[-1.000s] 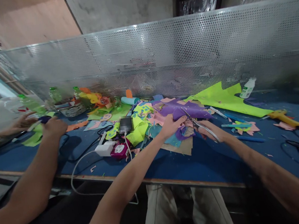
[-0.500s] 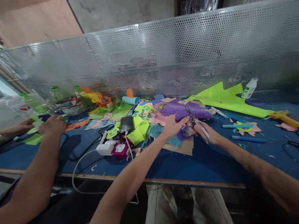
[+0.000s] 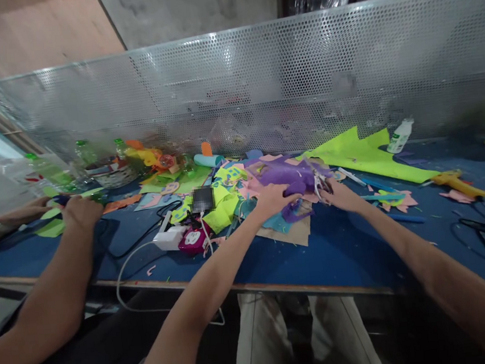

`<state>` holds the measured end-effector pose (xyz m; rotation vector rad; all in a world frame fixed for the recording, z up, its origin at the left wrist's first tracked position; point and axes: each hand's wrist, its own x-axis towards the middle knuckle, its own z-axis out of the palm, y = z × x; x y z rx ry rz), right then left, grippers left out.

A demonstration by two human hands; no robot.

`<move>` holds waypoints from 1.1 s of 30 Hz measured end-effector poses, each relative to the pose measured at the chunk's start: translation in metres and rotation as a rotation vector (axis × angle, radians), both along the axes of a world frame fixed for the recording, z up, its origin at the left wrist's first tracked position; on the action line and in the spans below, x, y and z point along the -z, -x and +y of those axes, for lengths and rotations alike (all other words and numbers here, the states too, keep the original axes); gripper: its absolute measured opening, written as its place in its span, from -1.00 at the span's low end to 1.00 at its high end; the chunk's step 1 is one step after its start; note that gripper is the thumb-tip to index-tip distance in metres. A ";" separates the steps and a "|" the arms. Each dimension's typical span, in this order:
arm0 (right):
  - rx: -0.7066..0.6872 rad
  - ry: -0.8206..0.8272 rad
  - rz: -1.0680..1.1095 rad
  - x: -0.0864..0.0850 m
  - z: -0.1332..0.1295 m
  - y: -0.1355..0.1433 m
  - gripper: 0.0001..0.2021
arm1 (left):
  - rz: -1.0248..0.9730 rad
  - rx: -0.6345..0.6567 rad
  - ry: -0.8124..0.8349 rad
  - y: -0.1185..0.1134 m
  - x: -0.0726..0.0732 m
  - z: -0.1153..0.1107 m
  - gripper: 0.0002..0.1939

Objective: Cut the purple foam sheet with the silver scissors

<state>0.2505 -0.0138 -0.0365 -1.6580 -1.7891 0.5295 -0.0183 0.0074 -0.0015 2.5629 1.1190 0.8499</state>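
My left hand (image 3: pixel 270 200) is closed on a small purple craft-sheet piece (image 3: pixel 295 188), above the pile of scraps at mid-table. A pair of scissors (image 3: pixel 320 185) is in my right hand (image 3: pixel 337 194), whose fingers are closed around the handle area; the blades are hard to make out. Behind both hands lies a larger purple sheet (image 3: pixel 282 172). Under them are teal scraps and a brown piece of paper or card (image 3: pixel 296 234).
At left, a co-worker's hands (image 3: pixel 81 213) handle green pieces beside a basket (image 3: pixel 115 176) and bottles. A magenta device (image 3: pixel 194 241) with a white cable stands left of my forearm. A yellow glue gun (image 3: pixel 461 184), pens and a white bottle (image 3: pixel 401 136) lie to the right.
My right hand has turned and the scissors have swung from upright beside the left hand to a lower position, apart from the purple piece. The left hand has shifted slightly left.
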 end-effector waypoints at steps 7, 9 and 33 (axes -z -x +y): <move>-0.157 0.048 0.038 0.000 0.010 -0.013 -0.65 | 0.056 0.084 0.100 0.009 0.004 0.015 -0.44; -0.171 0.054 0.072 0.000 0.011 -0.016 -0.65 | 0.083 0.144 0.110 0.014 0.006 0.020 -0.43; -0.197 0.090 0.181 -0.003 0.012 -0.033 -0.71 | 0.109 0.240 0.175 0.010 0.007 0.014 -0.52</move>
